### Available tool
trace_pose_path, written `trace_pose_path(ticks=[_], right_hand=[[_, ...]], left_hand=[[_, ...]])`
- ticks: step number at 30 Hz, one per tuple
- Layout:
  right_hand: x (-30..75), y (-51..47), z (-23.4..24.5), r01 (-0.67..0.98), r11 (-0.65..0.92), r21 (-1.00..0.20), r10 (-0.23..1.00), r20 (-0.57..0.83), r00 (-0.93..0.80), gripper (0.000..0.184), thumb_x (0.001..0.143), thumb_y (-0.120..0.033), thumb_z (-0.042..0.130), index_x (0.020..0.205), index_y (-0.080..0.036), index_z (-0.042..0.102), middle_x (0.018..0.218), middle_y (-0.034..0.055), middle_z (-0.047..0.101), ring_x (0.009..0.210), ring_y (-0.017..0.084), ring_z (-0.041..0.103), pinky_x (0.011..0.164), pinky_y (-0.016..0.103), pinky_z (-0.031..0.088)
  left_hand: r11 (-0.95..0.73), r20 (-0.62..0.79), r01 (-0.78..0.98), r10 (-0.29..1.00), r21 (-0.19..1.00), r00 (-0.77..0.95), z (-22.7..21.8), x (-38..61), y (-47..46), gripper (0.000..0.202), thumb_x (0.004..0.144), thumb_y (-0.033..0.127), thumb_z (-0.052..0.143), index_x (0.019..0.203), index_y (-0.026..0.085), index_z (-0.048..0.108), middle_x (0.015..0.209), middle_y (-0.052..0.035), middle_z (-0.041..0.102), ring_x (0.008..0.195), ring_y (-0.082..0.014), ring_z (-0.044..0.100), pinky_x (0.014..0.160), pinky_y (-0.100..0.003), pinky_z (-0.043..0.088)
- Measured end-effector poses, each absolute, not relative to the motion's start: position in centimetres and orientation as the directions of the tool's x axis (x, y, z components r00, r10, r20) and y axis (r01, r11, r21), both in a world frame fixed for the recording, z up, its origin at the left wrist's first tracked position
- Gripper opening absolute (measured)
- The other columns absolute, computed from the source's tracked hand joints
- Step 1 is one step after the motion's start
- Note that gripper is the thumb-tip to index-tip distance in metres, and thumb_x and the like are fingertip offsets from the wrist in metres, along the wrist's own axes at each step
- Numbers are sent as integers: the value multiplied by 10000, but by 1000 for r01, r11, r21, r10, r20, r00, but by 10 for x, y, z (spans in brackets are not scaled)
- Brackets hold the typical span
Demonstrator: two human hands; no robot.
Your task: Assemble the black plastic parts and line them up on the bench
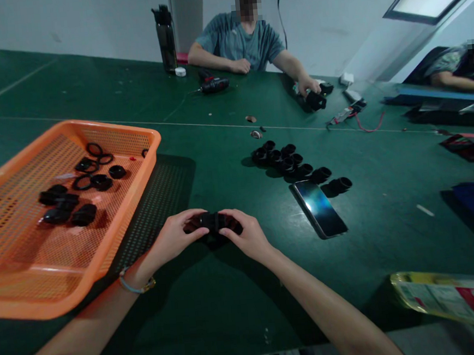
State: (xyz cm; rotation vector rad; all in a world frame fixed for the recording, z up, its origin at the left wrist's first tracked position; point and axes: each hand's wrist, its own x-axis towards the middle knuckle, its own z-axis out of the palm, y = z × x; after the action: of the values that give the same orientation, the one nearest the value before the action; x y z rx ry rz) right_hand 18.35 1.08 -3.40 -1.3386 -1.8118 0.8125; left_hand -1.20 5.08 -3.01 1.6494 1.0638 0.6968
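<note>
Both my hands grip one black plastic fitting [212,221] just above the green table, near the middle of the view. My left hand [179,234] has its thumb and fingers closed around the left end. Around the right end, my right hand [247,232] closes the same way. The fingers hide much of the part's ends. To the left, an orange basket [98,259] holds several loose black rings [82,182] and black fittings [84,214]. Beyond my right hand stands a cluster of black cylindrical parts [288,164] on the table.
A smartphone [320,208] lies right of my hands. Food packaging [455,294] sits at the near right edge. Across the table [241,330], a person [246,42] rests a hand on a dark device [315,99]. A cordless drill [214,84] and a dark bottle [165,41] are at the back.
</note>
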Motion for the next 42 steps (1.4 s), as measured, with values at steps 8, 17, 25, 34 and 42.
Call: trace_pose_path(ticks=[8, 17, 25, 34, 42], right_hand=[[186, 10, -34, 461, 284, -841, 957, 217, -194, 352, 743, -139, 619, 1086, -219, 619, 969, 58, 647, 850, 167, 611, 737, 319, 506], [185, 9, -35, 454, 249, -856, 968, 202, -149, 388, 714, -121, 631, 1085, -226, 587, 950, 42, 649, 837, 162, 618, 732, 311, 516], [185, 10, -34, 480, 263, -837, 964, 205, -170, 309, 717, -123, 625, 1011, -217, 600, 939, 37, 653, 818, 158, 617, 747, 313, 504], [185, 10, -36, 486, 269, -832, 961, 199, -191, 318, 715, -119, 634, 1015, -217, 596, 925, 34, 652, 794, 154, 616, 724, 305, 508], [185, 10, -36, 472, 257, -844, 965, 199, -170, 340, 706, -105, 633, 1024, -213, 580, 951, 34, 657, 803, 153, 625, 723, 305, 518]], left_hand=[[-106, -58, 332, 892, 937, 448, -31, -14, 52, 390, 682, 353, 656, 999, 128, 637, 904, -89, 700, 776, -220, 664, 718, -343, 546], [-126, -41, 337, 893, 933, 449, -30, -12, 51, 373, 683, 356, 653, 988, 143, 638, 895, -77, 701, 776, -219, 662, 691, -321, 541], [-130, -41, 344, 892, 930, 450, -29, -12, 51, 362, 683, 363, 643, 969, 142, 638, 865, -71, 696, 745, -208, 653, 662, -304, 531], [-147, -29, 339, 886, 929, 462, -28, -12, 51, 345, 695, 361, 632, 964, 144, 638, 871, -69, 690, 735, -207, 653, 652, -299, 537], [-167, -29, 359, 877, 918, 480, -25, -12, 51, 359, 705, 368, 605, 970, 129, 629, 882, -82, 683, 750, -215, 649, 674, -308, 527]])
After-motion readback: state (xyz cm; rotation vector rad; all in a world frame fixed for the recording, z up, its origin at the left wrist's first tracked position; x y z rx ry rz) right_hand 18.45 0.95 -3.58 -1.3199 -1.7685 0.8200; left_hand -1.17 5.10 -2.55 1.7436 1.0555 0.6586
